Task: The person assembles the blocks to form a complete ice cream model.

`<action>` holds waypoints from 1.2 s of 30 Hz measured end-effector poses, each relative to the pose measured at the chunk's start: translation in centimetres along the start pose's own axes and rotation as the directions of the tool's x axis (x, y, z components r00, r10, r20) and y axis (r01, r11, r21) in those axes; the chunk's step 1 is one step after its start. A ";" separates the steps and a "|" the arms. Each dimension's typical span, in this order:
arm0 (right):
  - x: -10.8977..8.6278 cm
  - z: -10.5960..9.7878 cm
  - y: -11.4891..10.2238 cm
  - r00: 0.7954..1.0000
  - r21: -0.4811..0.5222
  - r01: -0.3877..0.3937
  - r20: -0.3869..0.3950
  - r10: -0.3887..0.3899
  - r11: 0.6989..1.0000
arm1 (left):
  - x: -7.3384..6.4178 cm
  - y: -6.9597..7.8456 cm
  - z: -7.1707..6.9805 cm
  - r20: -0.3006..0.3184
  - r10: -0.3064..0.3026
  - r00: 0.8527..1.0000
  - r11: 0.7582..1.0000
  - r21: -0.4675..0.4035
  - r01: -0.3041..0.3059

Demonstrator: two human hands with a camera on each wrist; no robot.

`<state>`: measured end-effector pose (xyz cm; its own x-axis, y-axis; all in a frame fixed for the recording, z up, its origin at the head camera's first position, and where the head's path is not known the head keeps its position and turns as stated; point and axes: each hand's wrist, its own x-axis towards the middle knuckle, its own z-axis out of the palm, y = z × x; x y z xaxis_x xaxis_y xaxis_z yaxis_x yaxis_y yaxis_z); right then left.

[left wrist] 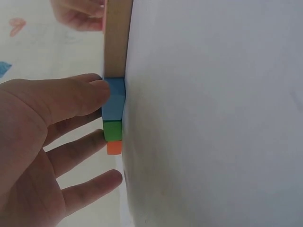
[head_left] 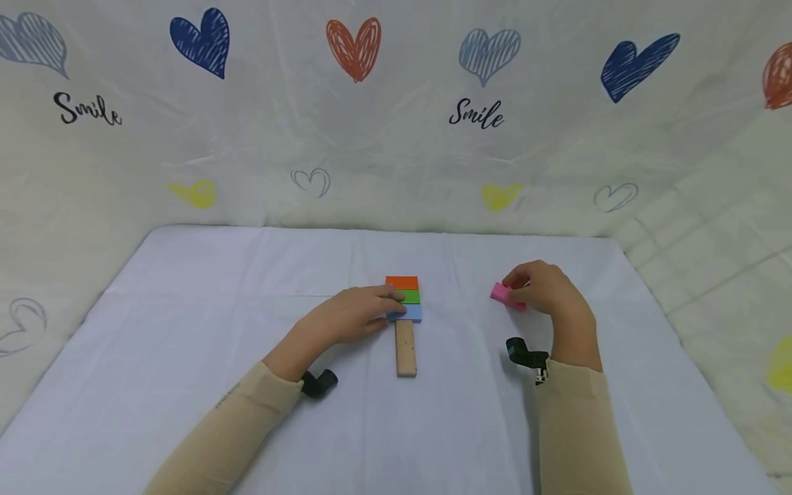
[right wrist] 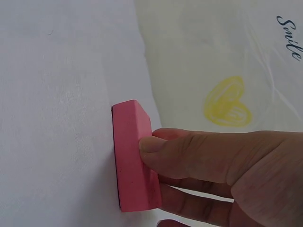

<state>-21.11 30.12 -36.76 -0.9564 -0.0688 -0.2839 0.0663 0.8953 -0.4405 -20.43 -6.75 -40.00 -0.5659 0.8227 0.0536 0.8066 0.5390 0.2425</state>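
Note:
Three blocks lie in a row against each other: orange (head_left: 401,282), green (head_left: 411,296) and blue (head_left: 414,314). A plain wooden block (head_left: 405,349) runs lengthwise from the blue one towards the person. My left hand (head_left: 346,315) reaches in from the left, its fairly straight fingers resting on the row. In the left wrist view, its thumb tip touches the blue block (left wrist: 113,99) and the other fingers are spread. Off to the right, my right hand (head_left: 551,292) pinches a pink block (right wrist: 128,161) between thumb and fingers, close over the cloth.
White cloth (head_left: 458,426) covers the table. Behind it hangs a pale curtain (head_left: 396,151) printed with hearts and "Smile". Black wrist cameras stick out from the left cuff (head_left: 319,384) and right cuff (head_left: 526,353), low over the cloth.

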 end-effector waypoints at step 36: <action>1.4 2.9 -4.0 0.989 -0.049 0.113 -0.087 -0.117 0.992 | -0.1 0.0 -0.1 0.025 -0.006 1.000 1.000 -0.023 0.007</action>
<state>-21.94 25.19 -37.85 -0.9786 -0.1347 -0.1553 -0.0564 0.9024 -0.4271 -20.37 -6.88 -39.91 -0.5666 0.8235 0.0275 0.7986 0.5406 0.2647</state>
